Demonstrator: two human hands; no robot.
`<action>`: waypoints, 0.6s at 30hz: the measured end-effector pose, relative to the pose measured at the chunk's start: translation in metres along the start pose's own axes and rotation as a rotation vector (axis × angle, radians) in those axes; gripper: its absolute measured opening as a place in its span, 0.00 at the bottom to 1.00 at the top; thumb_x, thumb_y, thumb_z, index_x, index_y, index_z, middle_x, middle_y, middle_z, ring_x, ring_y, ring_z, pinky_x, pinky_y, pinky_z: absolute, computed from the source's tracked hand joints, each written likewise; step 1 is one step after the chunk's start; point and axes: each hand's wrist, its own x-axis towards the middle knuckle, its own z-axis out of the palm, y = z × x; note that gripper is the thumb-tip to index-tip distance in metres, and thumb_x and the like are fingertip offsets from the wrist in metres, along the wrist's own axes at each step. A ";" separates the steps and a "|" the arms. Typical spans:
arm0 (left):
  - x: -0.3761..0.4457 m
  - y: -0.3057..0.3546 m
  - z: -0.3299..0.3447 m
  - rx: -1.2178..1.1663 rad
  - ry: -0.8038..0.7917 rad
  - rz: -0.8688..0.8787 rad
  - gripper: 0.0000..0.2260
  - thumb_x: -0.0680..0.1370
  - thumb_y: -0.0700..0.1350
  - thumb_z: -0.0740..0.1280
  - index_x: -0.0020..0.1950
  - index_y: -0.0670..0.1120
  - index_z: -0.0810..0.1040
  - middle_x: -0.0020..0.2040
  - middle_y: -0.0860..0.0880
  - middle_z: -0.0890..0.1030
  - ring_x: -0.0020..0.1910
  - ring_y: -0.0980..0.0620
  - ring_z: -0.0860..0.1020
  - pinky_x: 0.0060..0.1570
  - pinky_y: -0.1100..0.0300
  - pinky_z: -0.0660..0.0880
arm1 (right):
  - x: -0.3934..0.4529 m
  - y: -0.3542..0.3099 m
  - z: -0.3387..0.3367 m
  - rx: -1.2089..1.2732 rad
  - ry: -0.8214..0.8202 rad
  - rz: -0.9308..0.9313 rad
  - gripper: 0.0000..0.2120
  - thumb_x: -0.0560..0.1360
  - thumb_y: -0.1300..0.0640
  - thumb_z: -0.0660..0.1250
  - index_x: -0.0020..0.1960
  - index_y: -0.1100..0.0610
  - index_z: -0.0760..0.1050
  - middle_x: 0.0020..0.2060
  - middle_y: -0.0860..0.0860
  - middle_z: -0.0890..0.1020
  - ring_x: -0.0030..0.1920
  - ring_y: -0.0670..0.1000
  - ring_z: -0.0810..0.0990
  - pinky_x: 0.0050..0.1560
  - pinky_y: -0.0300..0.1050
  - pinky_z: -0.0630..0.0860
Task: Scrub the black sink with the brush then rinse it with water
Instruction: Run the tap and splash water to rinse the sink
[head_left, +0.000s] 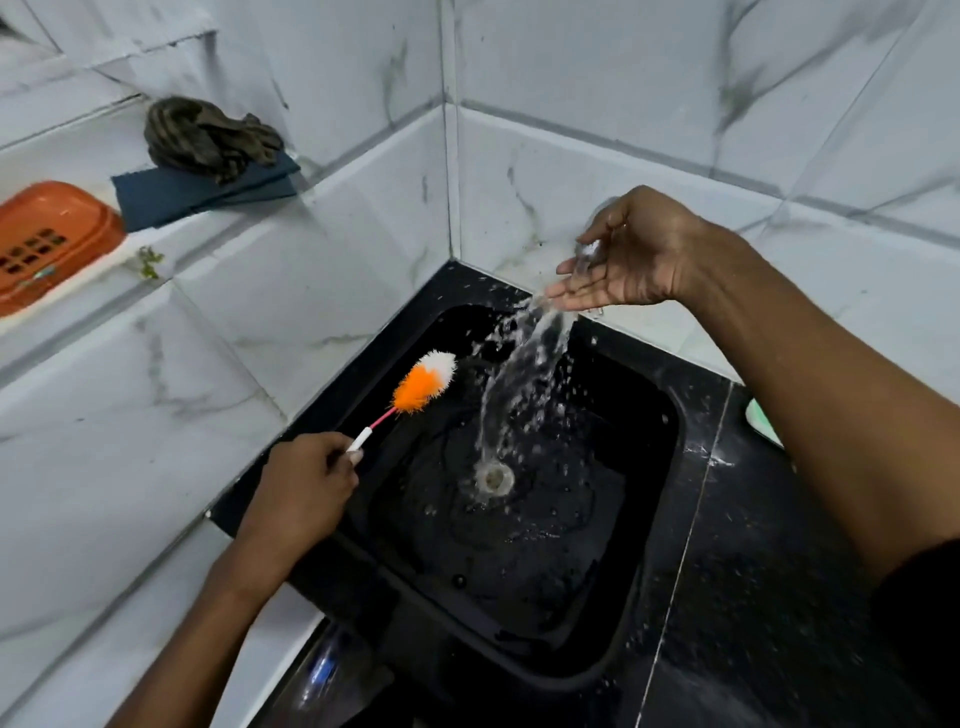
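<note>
Black sink (652, 499) fills frame centre, set in a black counter (753, 597) against white marbled tiles; drain (493, 478) at basin middle. Left hand (304, 491) at 8 o'clock of the basin, fingers curled round the white handle end of the brush (423, 382); orange-and-white bristle head points to 11 o'clock, over the basin's rim. Right hand (623, 254) at 1 o'clock above the back rim, fingers straight and cupped, holding nothing; water (524, 364) runs off the fingertips in a stream down to the drain, droplets scattered around. On the ledge at 10 o'clock: orange soap dish (49, 241), dark blue cloth (202, 189), brown rag (208, 135) on top of it.
</note>
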 end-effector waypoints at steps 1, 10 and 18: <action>-0.003 -0.003 -0.001 0.015 0.003 -0.007 0.11 0.80 0.44 0.66 0.39 0.51 0.81 0.31 0.48 0.82 0.30 0.49 0.79 0.29 0.62 0.70 | 0.001 0.001 0.004 0.000 0.016 -0.001 0.15 0.74 0.65 0.58 0.59 0.69 0.69 0.63 0.68 0.73 0.58 0.74 0.76 0.61 0.72 0.70; -0.022 -0.027 -0.009 0.049 0.008 -0.045 0.13 0.80 0.42 0.66 0.35 0.49 0.79 0.29 0.45 0.81 0.24 0.52 0.74 0.27 0.61 0.68 | 0.010 0.002 0.022 0.069 0.121 0.014 0.22 0.75 0.64 0.63 0.68 0.69 0.66 0.54 0.73 0.78 0.68 0.73 0.66 0.55 0.79 0.67; -0.036 -0.039 -0.010 0.032 0.003 -0.048 0.16 0.80 0.41 0.66 0.32 0.49 0.76 0.26 0.47 0.78 0.21 0.57 0.71 0.23 0.67 0.65 | 0.011 -0.002 0.049 0.262 0.292 -0.023 0.08 0.73 0.72 0.62 0.51 0.74 0.66 0.70 0.73 0.61 0.60 0.83 0.64 0.47 0.83 0.68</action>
